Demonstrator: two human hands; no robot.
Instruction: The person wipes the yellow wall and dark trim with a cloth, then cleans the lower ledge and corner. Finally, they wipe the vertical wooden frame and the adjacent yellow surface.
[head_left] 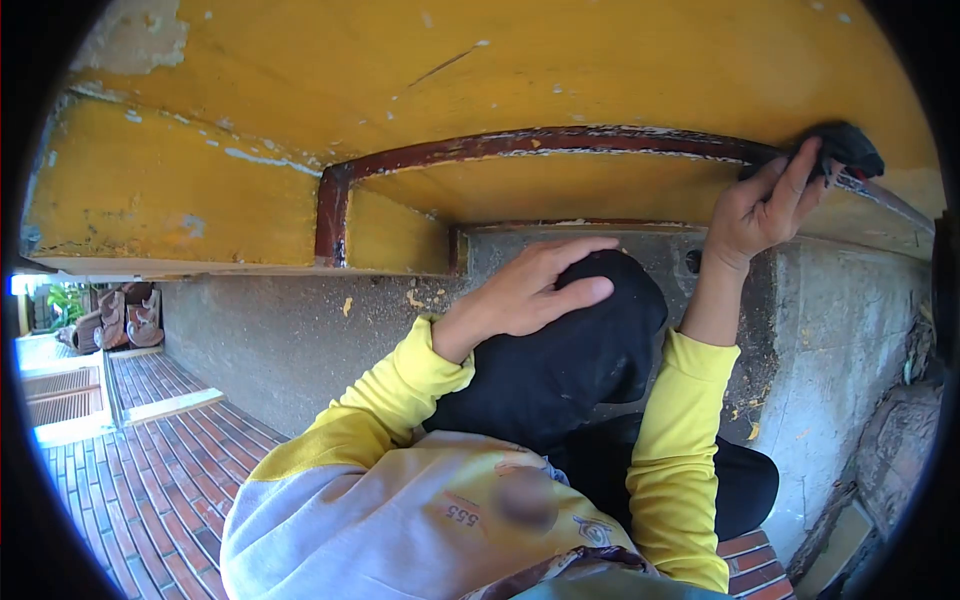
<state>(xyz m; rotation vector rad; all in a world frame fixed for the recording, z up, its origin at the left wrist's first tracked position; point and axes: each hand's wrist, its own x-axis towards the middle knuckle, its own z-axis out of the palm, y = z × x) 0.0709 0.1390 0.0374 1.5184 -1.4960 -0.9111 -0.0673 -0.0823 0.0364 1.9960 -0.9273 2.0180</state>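
Observation:
My left hand lies with fingers stretched out over my bent knee in dark trousers, holding nothing. Higher up at the right, my right hand grips a dark, crumpled cloth-like piece, whose exact kind I cannot make out. That piece is pressed against the brown-red trim running along the yellow wall. White chips and worn patches show along the trim's edge. The fingers cover part of the dark piece.
Below the wall runs a grey concrete floor dotted with yellow flakes. Red brick paving spreads at lower left. Brown shoe-like shapes stand at far left. A pale concrete strip and stones lie at the right.

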